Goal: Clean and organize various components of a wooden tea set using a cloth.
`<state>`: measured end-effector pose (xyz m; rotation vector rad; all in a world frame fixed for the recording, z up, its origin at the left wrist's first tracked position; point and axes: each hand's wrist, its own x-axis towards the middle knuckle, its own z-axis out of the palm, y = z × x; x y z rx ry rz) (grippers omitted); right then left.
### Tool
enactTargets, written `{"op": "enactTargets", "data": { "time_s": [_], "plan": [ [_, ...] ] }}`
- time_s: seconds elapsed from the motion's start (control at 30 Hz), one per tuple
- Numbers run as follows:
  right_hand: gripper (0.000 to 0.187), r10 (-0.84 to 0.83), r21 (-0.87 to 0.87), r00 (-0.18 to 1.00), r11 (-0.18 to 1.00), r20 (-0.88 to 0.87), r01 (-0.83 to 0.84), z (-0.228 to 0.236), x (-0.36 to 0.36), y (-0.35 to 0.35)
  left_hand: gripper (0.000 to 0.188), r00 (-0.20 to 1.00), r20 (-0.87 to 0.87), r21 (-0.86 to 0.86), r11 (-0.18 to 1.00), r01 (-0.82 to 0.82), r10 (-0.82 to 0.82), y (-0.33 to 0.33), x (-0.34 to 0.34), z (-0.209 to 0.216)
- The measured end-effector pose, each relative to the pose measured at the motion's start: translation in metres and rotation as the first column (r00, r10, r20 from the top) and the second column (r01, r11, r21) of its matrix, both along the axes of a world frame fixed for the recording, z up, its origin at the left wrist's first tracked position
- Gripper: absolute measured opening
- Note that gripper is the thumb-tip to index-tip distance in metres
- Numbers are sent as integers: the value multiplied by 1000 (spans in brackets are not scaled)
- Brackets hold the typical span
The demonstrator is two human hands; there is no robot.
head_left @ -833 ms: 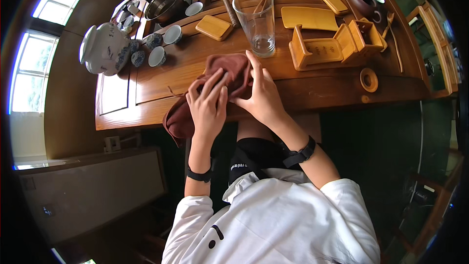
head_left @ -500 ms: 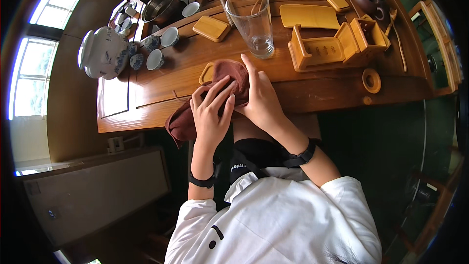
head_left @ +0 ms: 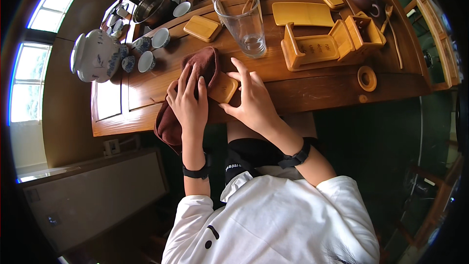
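In the head view, your left hand [head_left: 188, 105] is left of the frame's centre, its fingers laid over a brown cloth [head_left: 168, 128]; whether that grip pinches the cloth, you cannot tell from here. Just right of it, near the centre, a small wooden coaster [head_left: 225, 89] shows, partly covered by the cloth. Your right hand [head_left: 256, 101] has hold of it, grip spread to its width, thumb at the lower edge. Above, on the wooden tabletop [head_left: 146, 88], stands a tall clear glass [head_left: 248, 27]; white-and-blue teacups [head_left: 146, 62] cluster upper left.
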<state>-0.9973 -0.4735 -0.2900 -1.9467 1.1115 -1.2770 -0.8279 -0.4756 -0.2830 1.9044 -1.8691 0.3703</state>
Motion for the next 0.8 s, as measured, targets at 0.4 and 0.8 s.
{"op": "enactTargets", "data": {
  "time_s": [0.4,0.8],
  "plan": [
    [96,41,39,999,998,23,-41,-3,-3,-3,33,999,-27,-26,999,-18,17,15,7,-2],
    [87,26,-13,1000,1000,9,-26,-2,-5,-5,30,942,-125,70,944,321,-311,44,-23,18]
  ]
}}
